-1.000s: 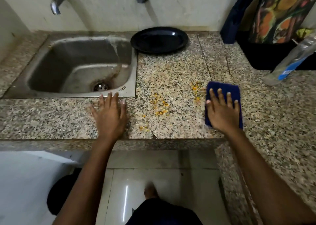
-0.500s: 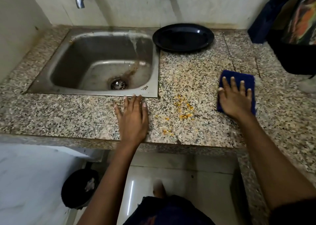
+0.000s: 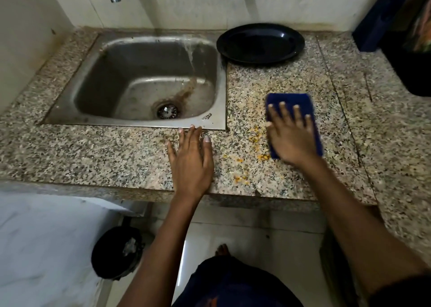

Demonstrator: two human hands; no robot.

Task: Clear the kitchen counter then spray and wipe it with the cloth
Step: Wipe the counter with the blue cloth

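A speckled granite counter [image 3: 116, 152] runs across the middle of the frame, with a steel sink [image 3: 217, 92] set into its upper left. A black plate [image 3: 260, 43] lies at the upper centre, just right of the sink. Orange crumbs [image 3: 255, 141] are scattered at centre. A blue cloth [image 3: 289, 100] lies flat right of them under the right hand [image 3: 291, 138]; the left hand [image 3: 191, 159] rests flat near the front edge.

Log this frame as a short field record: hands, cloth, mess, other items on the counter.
left hand: flat on counter, by sink corner
right hand: pressing blue cloth, fingers straight
mess: yellow crumbs between the hands, touching the cloth's left edge
plate: black, behind, right of sink
wiping: not yet finished
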